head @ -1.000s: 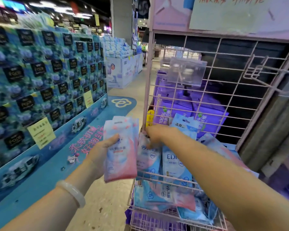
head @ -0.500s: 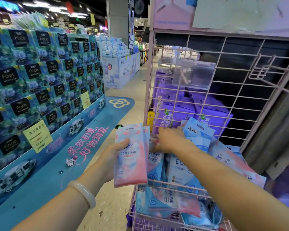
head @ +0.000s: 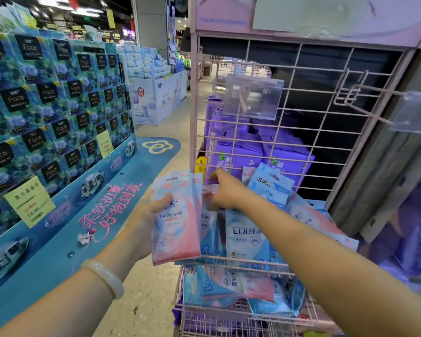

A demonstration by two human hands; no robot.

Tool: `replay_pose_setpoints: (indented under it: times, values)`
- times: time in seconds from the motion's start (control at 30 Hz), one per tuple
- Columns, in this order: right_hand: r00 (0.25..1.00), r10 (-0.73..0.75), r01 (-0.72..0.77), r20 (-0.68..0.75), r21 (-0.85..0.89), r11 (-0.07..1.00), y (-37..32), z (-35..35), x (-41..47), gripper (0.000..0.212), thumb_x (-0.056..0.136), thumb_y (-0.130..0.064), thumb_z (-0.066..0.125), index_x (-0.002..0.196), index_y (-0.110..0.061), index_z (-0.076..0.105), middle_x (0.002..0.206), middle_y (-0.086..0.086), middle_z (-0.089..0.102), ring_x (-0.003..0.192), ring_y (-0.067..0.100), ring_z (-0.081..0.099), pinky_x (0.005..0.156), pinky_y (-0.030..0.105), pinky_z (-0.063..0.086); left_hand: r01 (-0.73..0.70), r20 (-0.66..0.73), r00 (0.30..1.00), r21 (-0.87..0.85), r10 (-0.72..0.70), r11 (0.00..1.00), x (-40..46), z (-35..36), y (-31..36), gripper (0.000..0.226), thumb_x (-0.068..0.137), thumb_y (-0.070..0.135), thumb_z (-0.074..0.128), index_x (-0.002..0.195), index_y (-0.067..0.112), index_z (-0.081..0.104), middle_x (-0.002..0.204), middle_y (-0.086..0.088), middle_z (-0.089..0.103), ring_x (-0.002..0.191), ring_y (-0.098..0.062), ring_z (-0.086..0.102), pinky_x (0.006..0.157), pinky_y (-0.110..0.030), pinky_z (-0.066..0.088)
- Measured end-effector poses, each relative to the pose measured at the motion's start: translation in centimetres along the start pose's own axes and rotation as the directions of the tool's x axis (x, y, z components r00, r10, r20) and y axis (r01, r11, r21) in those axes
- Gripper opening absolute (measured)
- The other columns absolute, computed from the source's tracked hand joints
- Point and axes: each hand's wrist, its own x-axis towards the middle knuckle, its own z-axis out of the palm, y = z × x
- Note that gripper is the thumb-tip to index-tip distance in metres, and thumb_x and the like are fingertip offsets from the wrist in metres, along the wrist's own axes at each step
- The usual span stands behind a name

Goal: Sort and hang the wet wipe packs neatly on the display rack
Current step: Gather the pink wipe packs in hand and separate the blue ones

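My left hand point(head: 146, 227) grips a small stack of pink-and-blue wet wipe packs point(head: 178, 222) upright, just left of the pink wire display rack point(head: 301, 132). My right hand point(head: 226, 190) reaches across to the top of a pack with a red-and-pink header point(head: 208, 193) at the rack's left side and pinches it. Blue EDI packs point(head: 246, 237) and more pink ones point(head: 309, 220) hang or lean in the rack's lower part. Two empty pegs with clear price-tag holders point(head: 252, 97) stick out higher up.
Purple tissue bundles point(head: 238, 152) sit behind the wire grid. A wire basket point(head: 231, 319) at the rack's foot holds several loose packs. A tall blue display of boxed tissues point(head: 54, 113) fills the left side, with floor between it and the rack.
Both hands have risen a little. My right hand has shifted left, from the blue packs toward the pack beside the stack in my left hand.
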Motion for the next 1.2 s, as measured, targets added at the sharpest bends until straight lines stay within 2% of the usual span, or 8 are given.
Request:
replay_pose_setpoints:
  times: [0.23,0.37,0.57,0.67,0.77,0.87,1.07,1.2]
  values:
    - [0.977,0.08,-0.068,0.196,-0.066,0.995,-0.7,-0.8,0.3,0.04,0.07,-0.017,0.076,0.1,-0.006,0.052,0.097,0.011,0.054,0.082,0.022,0.051,0.067,0.028,0.04,0.011,0.061,0.998,-0.039,-0.008,0.999,0.0,1.0,-0.3,0.03,0.086,0.026,0.052,0.103,0.003,0.061,0.076,-0.013,0.075,0.064,-0.026,0.072,0.06,-0.036,0.058]
    - [0.979,-0.035,0.006,0.199,0.144,0.99,-0.4,-1.1,0.0,0.042,0.066,-0.015,0.079,0.1,-0.014,0.055,0.097,0.005,0.056,0.084,0.021,0.055,0.062,0.021,0.044,-0.069,0.059,0.995,-0.103,0.075,0.992,-0.2,-0.7,-0.3,0.039,0.081,0.026,0.054,0.116,0.009,0.057,0.082,-0.01,0.074,0.067,-0.024,0.071,0.061,-0.038,0.06]
    - [0.981,-0.185,0.154,0.052,0.359,0.92,-1.0,-2.1,-0.1,0.035,0.068,0.001,0.073,0.08,-0.019,0.047,0.073,-0.002,0.049,0.061,0.013,0.047,0.045,0.016,0.04,-0.111,0.088,0.989,-0.112,0.122,0.987,0.0,-0.3,0.8,0.029,0.076,0.029,0.055,0.08,0.009,0.076,0.075,-0.008,0.076,0.065,-0.022,0.072,0.057,-0.035,0.059]
    - [0.975,-0.197,0.222,-0.106,0.569,0.792,-1.6,-3.1,0.8,0.034,0.071,0.012,0.065,0.071,-0.016,0.047,0.072,0.003,0.052,0.063,0.013,0.048,0.061,0.028,0.047,-0.14,0.138,0.979,-0.091,0.151,0.986,0.3,0.4,2.4,0.031,0.07,0.034,0.055,0.072,0.012,0.078,0.075,-0.005,0.077,0.067,-0.019,0.073,0.057,-0.033,0.059]
    - [0.965,-0.241,0.261,-0.101,0.402,0.878,-1.9,-2.2,1.4,0.019,0.078,0.006,0.057,0.093,-0.004,0.061,0.096,0.018,0.068,0.084,0.018,0.057,0.081,0.043,0.051,-0.114,0.16,0.979,-0.066,0.123,0.991,1.0,1.2,2.1,0.033,0.072,0.031,0.056,0.085,0.008,0.075,0.079,-0.007,0.076,0.07,-0.021,0.073,0.063,-0.034,0.06]
    - [0.962,-0.247,0.267,-0.119,0.209,0.941,-0.8,-1.3,1.2,0.032,0.08,-0.008,0.059,0.112,-0.01,0.063,0.114,0.011,0.067,0.1,0.012,0.055,0.084,0.03,0.047,-0.088,0.148,0.985,-0.026,0.091,0.996,1.5,1.5,0.5,0.039,0.069,0.028,0.061,0.101,0.005,0.066,0.083,-0.011,0.076,0.072,-0.024,0.072,0.066,-0.035,0.06]
    - [0.977,-0.204,0.213,0.061,-0.281,0.936,1.4,-2.3,0.7,0.011,0.082,-0.017,0.055,0.093,-0.014,0.057,0.098,0.01,0.06,0.086,0.026,0.051,0.069,0.027,0.035,-0.005,0.161,0.987,0.145,-0.019,0.989,2.0,1.4,0.6,0.032,0.067,0.032,0.064,0.086,0.008,0.076,0.084,-0.011,0.076,0.073,-0.024,0.072,0.065,-0.035,0.06]
    - [0.954,-0.212,0.269,0.213,-0.29,0.918,2.2,-3.1,0.7,0.033,0.087,-0.021,0.054,0.119,-0.013,0.055,0.123,0.01,0.06,0.108,0.028,0.056,0.09,0.036,0.046,0.054,0.149,0.985,0.191,-0.083,0.98,2.5,2.1,0.7,0.028,0.064,0.032,0.066,0.076,0.009,0.077,0.082,-0.01,0.076,0.071,-0.022,0.073,0.062,-0.033,0.059]
